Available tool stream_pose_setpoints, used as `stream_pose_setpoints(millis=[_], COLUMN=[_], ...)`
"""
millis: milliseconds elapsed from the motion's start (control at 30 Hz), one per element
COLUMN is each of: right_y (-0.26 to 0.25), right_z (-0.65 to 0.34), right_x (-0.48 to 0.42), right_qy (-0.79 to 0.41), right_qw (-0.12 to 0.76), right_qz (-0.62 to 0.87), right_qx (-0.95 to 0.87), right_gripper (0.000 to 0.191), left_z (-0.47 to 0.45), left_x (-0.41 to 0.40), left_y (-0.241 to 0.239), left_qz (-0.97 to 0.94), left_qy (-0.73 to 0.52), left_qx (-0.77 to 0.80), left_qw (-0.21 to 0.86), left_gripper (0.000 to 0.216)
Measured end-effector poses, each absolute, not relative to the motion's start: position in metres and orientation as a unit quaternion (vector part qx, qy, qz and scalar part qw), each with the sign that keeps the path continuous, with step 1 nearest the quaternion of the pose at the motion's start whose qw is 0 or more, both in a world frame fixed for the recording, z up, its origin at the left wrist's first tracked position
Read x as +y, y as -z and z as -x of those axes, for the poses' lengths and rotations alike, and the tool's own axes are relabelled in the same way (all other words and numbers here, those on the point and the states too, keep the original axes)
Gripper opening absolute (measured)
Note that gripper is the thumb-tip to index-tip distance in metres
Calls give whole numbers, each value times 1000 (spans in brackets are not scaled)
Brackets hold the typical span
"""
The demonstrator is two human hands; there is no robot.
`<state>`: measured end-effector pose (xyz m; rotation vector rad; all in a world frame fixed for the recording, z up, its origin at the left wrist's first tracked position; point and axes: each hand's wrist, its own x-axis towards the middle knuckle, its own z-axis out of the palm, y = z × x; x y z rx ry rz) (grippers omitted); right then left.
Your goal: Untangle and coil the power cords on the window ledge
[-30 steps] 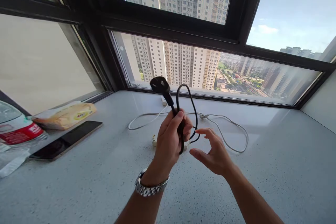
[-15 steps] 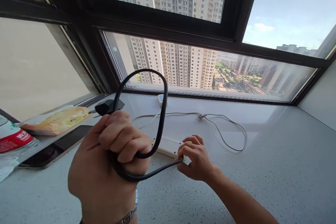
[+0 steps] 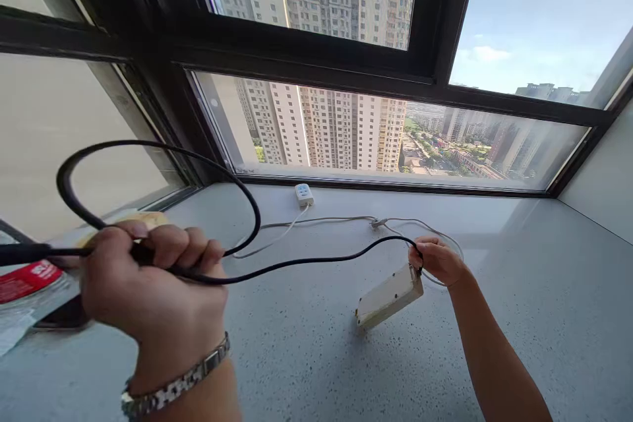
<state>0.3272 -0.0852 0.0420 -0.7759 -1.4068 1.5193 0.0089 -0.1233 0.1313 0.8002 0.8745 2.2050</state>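
Observation:
My left hand (image 3: 153, 283), with a metal watch on the wrist, grips a black power cord (image 3: 247, 211) that loops up and over to the left, its plug end running off the left edge. The cord stretches right to my right hand (image 3: 438, 258), which pinches it where it joins a white power strip (image 3: 390, 293). That strip is tilted, its near end resting on the grey speckled sill (image 3: 321, 356).
A small white adapter (image 3: 304, 194) with a thin white cable (image 3: 336, 219) lies by the window. At the left sit a red-labelled plastic bottle (image 3: 27, 277), a dark phone (image 3: 62, 316) and a yellow packet (image 3: 148, 217), partly hidden by my left hand.
My left hand pulled the black cord out to the left, widening the loop. My right hand moved right and lifted one end of the white power strip.

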Motion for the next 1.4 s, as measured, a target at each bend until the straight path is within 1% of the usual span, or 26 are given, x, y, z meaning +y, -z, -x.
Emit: stream_pose_setpoints(millis=[67, 100, 167, 233, 300, 400, 467, 567, 700, 767, 833, 900, 933, 1067, 1133, 1167, 1233, 1300, 1400], right_y=[-46, -46, -46, -47, -49, -55, -59, -62, -62, -61, -60, -59, -59, -56, -55, -55, -53, -50, -40], right_z=[-331, -330, -324, -316, -307, -294, -285, -272, -254, -245, -238, -232, -230, -229, -235, -238, -245, -252, -257], right_x=[-87, -87, -86, -84, -85, -95, -104, -117, -129, -133, -136, -139, -140, -139, -136, -133, -127, -120, -112], right_qy=[-626, -623, -599, -554, -496, -377, -285, -160, -49, -12, 17, 21, 12, -44, -68, -84, -126, -174, -231], right_qw=[471, 486, 523, 572, 622, 665, 650, 587, 499, 454, 413, 395, 402, 507, 527, 517, 469, 402, 293], right_qz=[356, 386, 442, 470, 471, 470, 479, 485, 466, 455, 451, 454, 451, 402, 403, 418, 460, 491, 510], right_qx=[-510, -476, -415, -381, -379, -441, -517, -628, -729, -766, -791, -798, -796, -761, -745, -742, -744, -753, -775], right_gripper=[29, 29, 30, 33, 36, 37, 34, 30, 30, 31, 33, 36, 36, 33, 31, 33, 48, 65, 79], left_z=[-25, -32, -46, -63, -83, -114, -130, -143, -144, -142, -139, -135, -134, -129, -127, -126, -123, -117, -108], left_x=[-112, -106, -95, -88, -85, -87, -92, -100, -105, -103, -101, -99, -98, -92, -86, -82, -73, -63, -49], left_y=[-128, -123, -110, -95, -82, -67, -61, -59, -59, -59, -60, -62, -62, -62, -60, -58, -52, -45, -31], left_qz=[-322, -343, -398, -440, -464, -471, -465, -464, -459, -442, -415, -395, -388, -377, -363, -350, -309, -268, -215], left_qy=[-830, -811, -746, -662, -572, -499, -488, -473, -462, -477, -507, -543, -561, -590, -592, -595, -610, -623, -618], left_qx=[339, 347, 367, 373, 364, 353, 353, 341, 332, 327, 312, 302, 307, 341, 333, 328, 331, 340, 357], left_qw=[305, 322, 388, 479, 570, 636, 649, 667, 682, 686, 688, 676, 664, 628, 638, 645, 650, 652, 667], left_gripper=[15, 15, 14, 15, 23, 31, 34, 39, 53, 51, 42, 32, 29, 20, 22, 23, 26, 32, 41])
